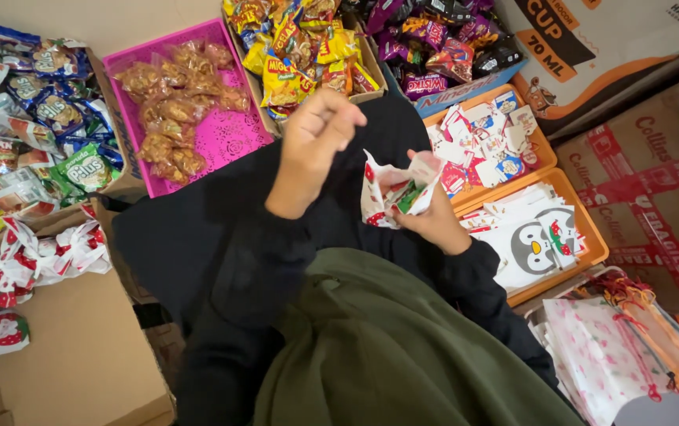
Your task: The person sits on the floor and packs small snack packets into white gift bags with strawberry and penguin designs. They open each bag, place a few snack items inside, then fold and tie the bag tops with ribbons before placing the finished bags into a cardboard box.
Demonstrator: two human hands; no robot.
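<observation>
Above the dark lap, the right hand [434, 217] grips a crinkly white-and-red pouch [393, 192], mouth gaping up-left, its long axis upright. The left hand [313, 150] hovers beside it, fingers pinched together, holding nothing visible.

Glossy plastic snack packets [292, 59]; perforated pink plastic tray [225, 134]; matt cardboard box [79, 347]; thin printed gift bag [391, 193].

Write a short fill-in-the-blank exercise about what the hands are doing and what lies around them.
1. The right hand holds a small white and red ____ with its mouth open.
2. The left hand is raised above it, fingers pinched together and holding ____ that can be seen.
3. The clear packets of brown snacks lie in a ____ tray.
4. The penguin cards lie in an ____ tray.

Missing words: bag; nothing; pink; orange
</observation>
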